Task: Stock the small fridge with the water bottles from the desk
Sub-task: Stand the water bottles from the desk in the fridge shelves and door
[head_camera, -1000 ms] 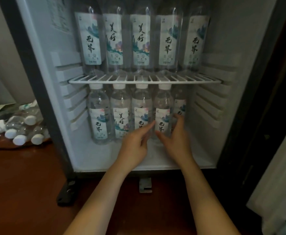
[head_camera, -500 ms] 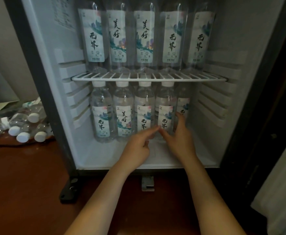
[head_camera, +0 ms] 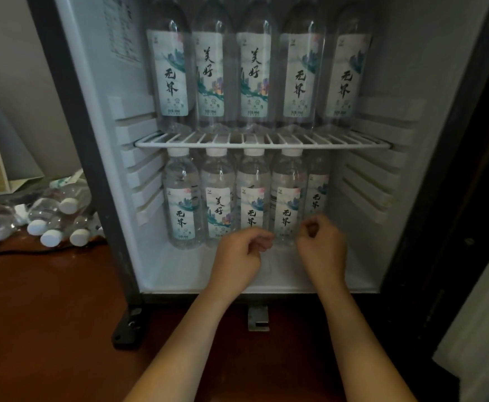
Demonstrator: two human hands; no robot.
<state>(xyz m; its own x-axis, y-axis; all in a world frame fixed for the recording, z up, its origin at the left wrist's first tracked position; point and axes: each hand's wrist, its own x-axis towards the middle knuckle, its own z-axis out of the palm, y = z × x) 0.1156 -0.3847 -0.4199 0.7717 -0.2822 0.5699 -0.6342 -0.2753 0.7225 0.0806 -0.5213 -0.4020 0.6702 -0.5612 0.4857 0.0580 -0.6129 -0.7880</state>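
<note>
At far left, a heap of loose water bottles (head_camera: 60, 219) with white caps lies on its side on the brown desk (head_camera: 43, 303), just beside the open small fridge (head_camera: 98, 146). Inside the fridge, a white wire shelf (head_camera: 260, 145) carries an upper row of five bottles (head_camera: 256, 74), upright and touching side by side. Their pale labels, with a blue-green ink-wash picture, read from the left 无界, 美好, 美好, 无界, 无界. Under the shelf stands a lower row of bottles (head_camera: 217, 204), clear with white caps: four in front, reading 无界, 美好, 无界, 无界, and a fifth set further back at the right, also 无界. The smaller print on the labels is too fine to read. The left hand (head_camera: 239, 253) hovers low in front of the third and fourth lower bottles, fingers curled in toward the palm, holding nothing. The right hand (head_camera: 323, 248) is just beside it, before the fifth bottle, fingers likewise curled and holding nothing.
</note>
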